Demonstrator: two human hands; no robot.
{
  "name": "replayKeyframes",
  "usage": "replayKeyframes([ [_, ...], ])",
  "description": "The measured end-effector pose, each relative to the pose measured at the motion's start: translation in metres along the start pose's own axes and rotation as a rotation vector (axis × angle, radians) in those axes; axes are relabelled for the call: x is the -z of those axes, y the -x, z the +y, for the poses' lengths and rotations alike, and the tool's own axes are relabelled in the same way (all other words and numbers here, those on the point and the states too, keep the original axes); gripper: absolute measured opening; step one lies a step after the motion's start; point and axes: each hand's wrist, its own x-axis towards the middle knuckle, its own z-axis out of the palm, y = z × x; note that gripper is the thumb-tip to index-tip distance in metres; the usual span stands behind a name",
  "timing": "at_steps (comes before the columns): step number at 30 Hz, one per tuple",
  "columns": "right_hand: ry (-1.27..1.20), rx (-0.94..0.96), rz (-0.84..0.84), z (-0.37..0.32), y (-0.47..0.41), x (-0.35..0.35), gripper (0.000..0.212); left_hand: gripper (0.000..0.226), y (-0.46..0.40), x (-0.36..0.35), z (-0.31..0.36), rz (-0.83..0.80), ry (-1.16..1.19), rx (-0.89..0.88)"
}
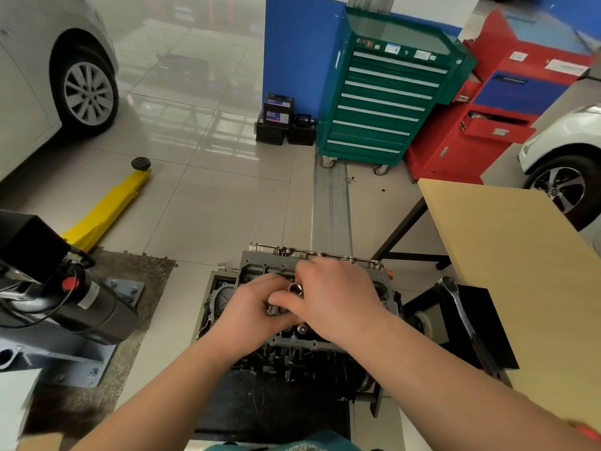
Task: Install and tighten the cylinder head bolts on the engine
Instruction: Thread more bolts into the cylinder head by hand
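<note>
Seen from the head camera, both hands met over the engine [302, 307], which sat low on the floor, just left of the worktop [507, 255]. The left hand [250, 307] cupped a bunch of bolts [276, 309], likely as a ready supply, while the right hand [335, 297] pinched one bolt [295, 288] to take it for a head hole. A ratchet [461, 317] lay right of the engine, untouched, probably for tightening later.

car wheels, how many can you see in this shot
2: one car wheel on the grey car at upper left, another on the white car at the right edge behind the wooden table. Others may be out of frame.
</note>
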Motion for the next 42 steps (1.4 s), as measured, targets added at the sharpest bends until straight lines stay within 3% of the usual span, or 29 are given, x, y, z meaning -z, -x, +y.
replayKeyframes([
  [3, -0.131, 0.117, -0.052, 0.003, 0.003, 0.003, 0.041, 0.009, -0.002, 0.000, -0.004, 0.027, -0.032, 0.044],
  [7, -0.157, 0.180, -0.071, 0.009, 0.005, 0.000, 0.018, 0.012, -0.002, 0.011, -0.005, -0.112, 0.064, -0.004],
  [9, -0.102, 0.095, -0.004, 0.004, 0.001, -0.004, 0.032, 0.015, -0.003, 0.010, -0.003, -0.118, 0.041, -0.013],
  [12, -0.085, 0.061, 0.000, 0.000, -0.002, -0.005, 0.049, 0.019, -0.004, 0.005, 0.001, 0.000, 0.015, -0.029],
  [13, -0.121, 0.081, -0.019, 0.001, -0.001, -0.004, 0.046, 0.008, -0.004, 0.006, -0.002, 0.010, 0.022, -0.016],
  [15, -0.135, 0.152, -0.043, 0.004, 0.001, 0.000, 0.034, 0.020, -0.005, 0.011, -0.007, -0.017, 0.027, 0.036],
  [17, -0.093, 0.166, -0.036, 0.005, 0.003, 0.000, 0.027, 0.010, -0.005, 0.015, -0.010, -0.101, 0.043, 0.026],
  [21, 0.005, 0.057, 0.040, 0.001, -0.001, -0.002, 0.045, 0.027, -0.004, 0.015, -0.007, -0.040, 0.014, -0.003],
  [26, -0.173, 0.218, -0.145, 0.002, 0.001, 0.007, 0.031, 0.013, -0.004, 0.014, -0.007, -0.010, -0.060, 0.030],
  [29, -0.123, 0.166, -0.092, -0.001, -0.001, 0.004, 0.023, 0.014, -0.002, 0.016, -0.002, -0.045, -0.060, -0.027],
  [32, -0.095, 0.096, -0.062, -0.005, -0.005, 0.000, 0.037, 0.010, -0.003, 0.008, 0.002, -0.001, -0.154, -0.090],
  [35, -0.106, 0.162, -0.046, -0.004, 0.000, 0.003, 0.039, 0.007, -0.005, 0.008, -0.002, 0.059, -0.171, -0.006],
  [39, -0.097, 0.178, -0.066, 0.002, 0.001, 0.006, 0.026, 0.035, -0.003, 0.019, -0.008, -0.068, -0.039, 0.070],
  [42, -0.022, 0.131, 0.021, -0.002, 0.000, 0.004, 0.029, 0.018, -0.003, 0.015, -0.006, -0.068, -0.042, -0.030],
])
